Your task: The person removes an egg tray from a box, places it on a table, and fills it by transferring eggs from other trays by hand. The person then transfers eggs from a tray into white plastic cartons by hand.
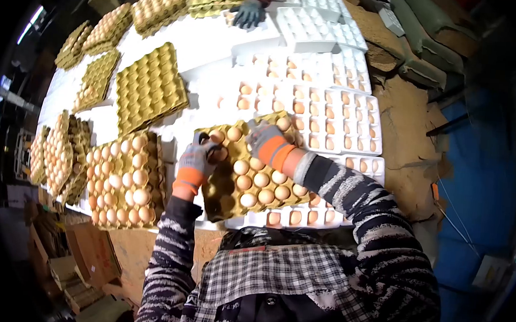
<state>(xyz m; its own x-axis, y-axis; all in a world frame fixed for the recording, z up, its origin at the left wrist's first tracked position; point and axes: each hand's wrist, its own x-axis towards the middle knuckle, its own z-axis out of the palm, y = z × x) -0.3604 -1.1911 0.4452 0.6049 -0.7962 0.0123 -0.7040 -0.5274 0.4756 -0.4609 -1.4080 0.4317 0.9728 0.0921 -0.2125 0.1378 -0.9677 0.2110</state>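
A yellowish pulp egg tray (220, 195), partly filled with brown eggs (261, 180), lies in front of me. My left hand (198, 161), in a grey glove with an orange cuff, curls its fingers around an egg (219, 154) over the tray's left side. My right hand (269, 143), gloved the same way, bends down over the tray's far part, its fingers curled. Whatever those fingers hold is hidden beneath the hand. Just beyond and to the right are white foam trays (324, 119) with eggs in separate cells.
Stacked egg trays (124, 182) stand on the left, behind them a pulp tray (150, 86) with bare cups. White foam boxes (304, 29) sit at the far right. Another person's gloved hand (249, 14) is at the far edge. Cardboard boxes (94, 251) lie below left.
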